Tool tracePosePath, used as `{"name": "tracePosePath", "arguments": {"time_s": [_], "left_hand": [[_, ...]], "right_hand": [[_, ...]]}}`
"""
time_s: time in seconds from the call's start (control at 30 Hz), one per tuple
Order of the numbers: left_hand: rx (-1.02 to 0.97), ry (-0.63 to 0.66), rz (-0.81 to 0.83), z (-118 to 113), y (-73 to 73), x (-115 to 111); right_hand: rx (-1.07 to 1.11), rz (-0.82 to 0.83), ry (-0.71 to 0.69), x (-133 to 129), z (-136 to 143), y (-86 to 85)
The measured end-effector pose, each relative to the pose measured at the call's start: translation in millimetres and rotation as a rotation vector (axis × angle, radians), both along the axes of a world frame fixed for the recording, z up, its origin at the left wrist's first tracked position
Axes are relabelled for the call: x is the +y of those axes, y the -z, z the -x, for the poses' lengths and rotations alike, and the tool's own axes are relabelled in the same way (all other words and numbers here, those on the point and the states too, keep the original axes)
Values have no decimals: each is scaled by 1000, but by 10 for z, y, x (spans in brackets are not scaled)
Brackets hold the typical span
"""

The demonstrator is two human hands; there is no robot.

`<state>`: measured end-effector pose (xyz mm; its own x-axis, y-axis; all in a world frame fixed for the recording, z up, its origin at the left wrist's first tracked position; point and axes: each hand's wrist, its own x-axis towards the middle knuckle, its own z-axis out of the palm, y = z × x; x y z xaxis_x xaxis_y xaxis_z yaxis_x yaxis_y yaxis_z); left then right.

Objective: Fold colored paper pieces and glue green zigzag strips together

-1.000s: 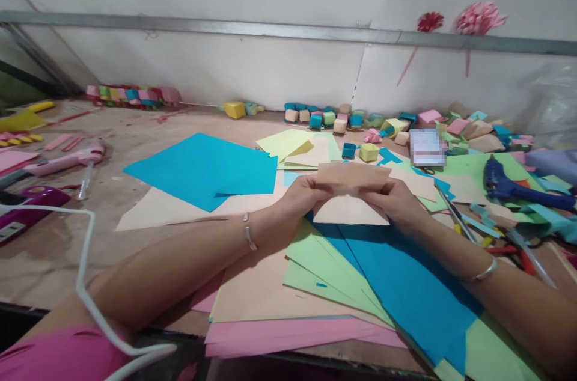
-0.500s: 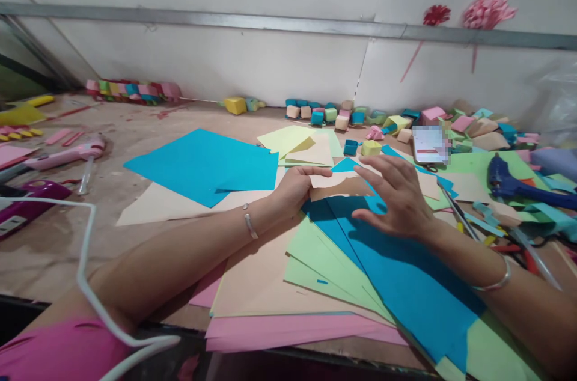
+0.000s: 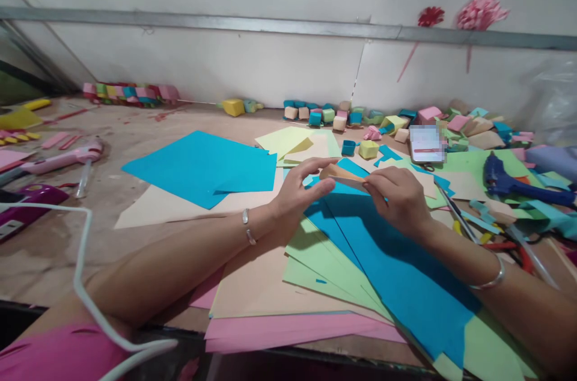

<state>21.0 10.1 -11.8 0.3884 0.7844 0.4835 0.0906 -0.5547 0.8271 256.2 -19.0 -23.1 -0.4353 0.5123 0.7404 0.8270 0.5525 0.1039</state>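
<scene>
A small peach paper strip [image 3: 345,175], slightly curled, is held above the stack of paper. My right hand [image 3: 399,198] pinches its right end between thumb and fingers. My left hand [image 3: 297,192] is around the strip's left end, thumb and fingers apart, the thumb close to its lower edge; whether it touches cannot be made out. Beneath the hands lie blue paper sheets [image 3: 406,276], green sheets [image 3: 324,270] and a large peach sheet [image 3: 252,285] over pink ones [image 3: 279,333].
Another blue sheet [image 3: 202,167] lies to the left. Folded paper cubes [image 3: 315,118] line the wall. A phone [image 3: 427,143], a blue glue gun [image 3: 500,179] and scissors [image 3: 460,213] are at the right. A white cable [image 3: 81,261] crosses near my left arm.
My right hand has closed on the right end of the strip. My left hand has let go of its pinch, its fingers spreading around the left end. The strip has turned and curled.
</scene>
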Motion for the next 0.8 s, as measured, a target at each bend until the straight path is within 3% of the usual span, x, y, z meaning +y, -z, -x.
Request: {"name": "tracePosePath", "arguments": {"time_s": [0.13, 0.3, 0.53, 0.8], "left_hand": [[25, -154, -155, -41, 55, -5], [-30, -228, -53, -89, 125, 53], [-134, -125, 139, -103, 109, 31], [-61, -92, 279, -101, 65, 13]], "right_hand": [[-1, 36, -14, -21, 16, 5], [6, 105, -24, -34, 22, -4], [223, 372, -65, -28, 17, -32], [422, 627, -49, 2, 9, -63]]}}
